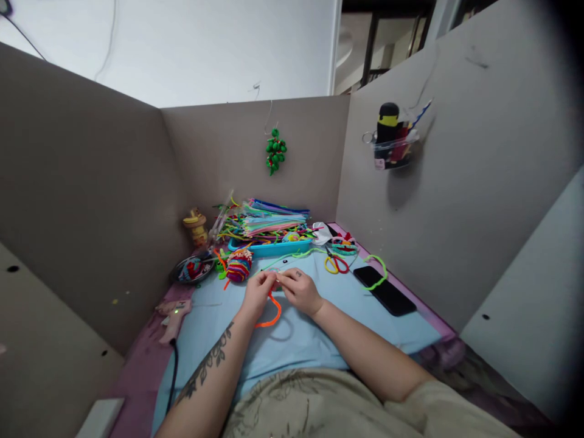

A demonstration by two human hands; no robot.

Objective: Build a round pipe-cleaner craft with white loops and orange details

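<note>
My left hand and my right hand meet over the light blue mat, fingertips together. Both pinch an orange pipe cleaner whose loose end curves down toward me below the hands. A long light green pipe cleaner lies just beyond my fingers. Whether something small is also held between the fingertips is too small to tell.
A blue tray with a heap of coloured pipe cleaners stands at the back. Yellow and red scissors, a black phone under a green loop, a striped wrapped ball, a dish, a glue gun. Grey partition walls enclose the desk.
</note>
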